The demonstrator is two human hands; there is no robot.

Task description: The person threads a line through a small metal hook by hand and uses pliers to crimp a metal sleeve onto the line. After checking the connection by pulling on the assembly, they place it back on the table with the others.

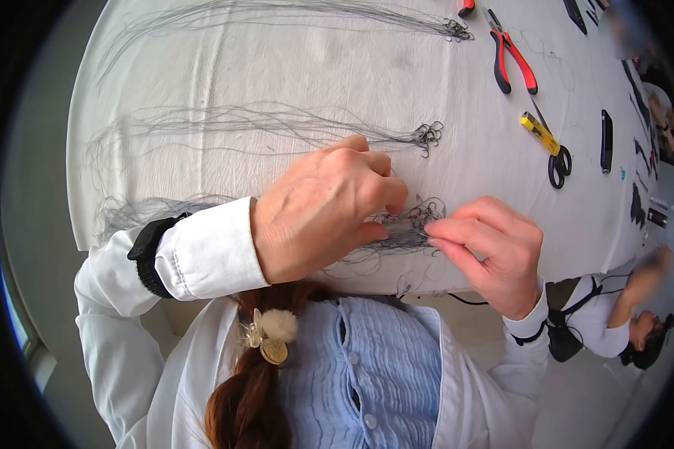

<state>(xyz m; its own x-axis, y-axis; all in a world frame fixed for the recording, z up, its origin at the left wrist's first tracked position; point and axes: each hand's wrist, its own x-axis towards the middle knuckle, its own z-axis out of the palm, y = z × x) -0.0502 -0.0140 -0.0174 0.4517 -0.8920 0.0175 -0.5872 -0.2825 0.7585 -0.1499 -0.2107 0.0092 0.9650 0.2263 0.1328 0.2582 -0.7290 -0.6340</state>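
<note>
My left hand (329,206) hovers over a dense pile of dark fish hooks with grey line (408,233) near the table's front edge. Its fingers are bent, and a gap shows between thumb and forefinger, with nothing visible held. On the pile's right side, my right hand (490,251) pinches a small dark fish hook (427,229) between thumb and forefinger; most of it is hidden. Just beyond my left hand lies a second bunch of hooks (428,136), its long lines trailing left. A third hook bunch (458,31) lies farther back.
On the white-covered table (292,63), red-handled pliers (511,60), a yellow cutter (539,133), black-handled scissors (559,166) and a black bar-shaped object (606,141) lie to the right. Another person (614,318) is at the lower right, with more people beyond the far edge.
</note>
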